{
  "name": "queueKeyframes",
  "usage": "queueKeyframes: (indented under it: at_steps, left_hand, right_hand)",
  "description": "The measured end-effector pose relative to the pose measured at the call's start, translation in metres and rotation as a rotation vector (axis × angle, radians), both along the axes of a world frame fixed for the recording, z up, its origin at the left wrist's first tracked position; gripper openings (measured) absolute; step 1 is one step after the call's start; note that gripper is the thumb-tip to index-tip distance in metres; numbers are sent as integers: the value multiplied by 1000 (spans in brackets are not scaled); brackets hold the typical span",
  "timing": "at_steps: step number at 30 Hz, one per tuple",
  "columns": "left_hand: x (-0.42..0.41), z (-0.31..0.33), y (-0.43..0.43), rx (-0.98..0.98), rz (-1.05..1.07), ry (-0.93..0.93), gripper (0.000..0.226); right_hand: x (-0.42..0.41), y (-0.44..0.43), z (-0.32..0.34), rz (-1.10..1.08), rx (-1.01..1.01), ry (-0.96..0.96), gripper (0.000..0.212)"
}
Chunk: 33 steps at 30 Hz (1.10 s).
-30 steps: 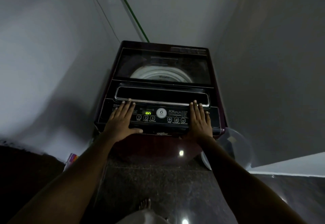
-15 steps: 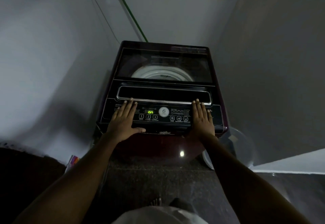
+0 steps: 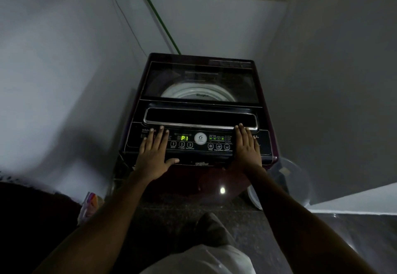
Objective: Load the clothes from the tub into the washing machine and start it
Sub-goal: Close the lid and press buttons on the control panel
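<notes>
A dark maroon top-loading washing machine [image 3: 199,76] stands in the corner with its glass lid down; the white drum rim shows through it. The control panel [image 3: 199,143] faces me, and its green display [image 3: 184,138] reads P1. My left hand [image 3: 153,155] lies flat on the panel's left end, fingers straight, thumb along the front edge. My right hand [image 3: 247,149] lies flat on the panel's right end. A pale translucent tub [image 3: 287,185] sits on the floor to the right of the machine; its contents cannot be made out.
Grey walls close in on the left, back and right. A green hose [image 3: 159,20] runs down the back wall to the machine. A colourful packet [image 3: 90,206] leans on the floor at the left. A white ledge [image 3: 354,200] juts in at the right.
The display has switched from "on" to "P1". Both hands stay flat on the panel ends. The camera has tilted slightly, showing more of my clothing below.
</notes>
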State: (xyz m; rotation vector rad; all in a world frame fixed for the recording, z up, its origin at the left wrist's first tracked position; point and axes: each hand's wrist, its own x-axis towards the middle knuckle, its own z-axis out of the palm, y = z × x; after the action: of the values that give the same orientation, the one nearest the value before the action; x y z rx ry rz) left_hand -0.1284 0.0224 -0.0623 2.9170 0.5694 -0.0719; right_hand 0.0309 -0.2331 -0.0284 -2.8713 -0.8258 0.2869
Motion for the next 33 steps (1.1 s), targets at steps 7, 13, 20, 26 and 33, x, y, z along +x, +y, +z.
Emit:
queueKeyframes:
  at_steps: [7, 13, 20, 26, 33]
  left_hand:
    - [-5, -8, -11, 174, -85, -103, 74]
    - [-5, -10, -12, 269, -101, -127, 69]
    - [-3, -6, -14, 246, -84, -156, 63]
    - [-6, -9, -15, 277, -96, -163, 64]
    - [-4, -7, -15, 274, -94, -164, 59]
  right_hand:
    - [1, 0, 4, 5, 0, 9, 151]
    - [3, 0, 2, 14, 2, -4, 151]
    - [4, -1, 0, 14, 3, 3, 150]
    - [4, -1, -1, 7, -14, 14, 152]
    - [6, -1, -4, 4, -16, 2, 153]
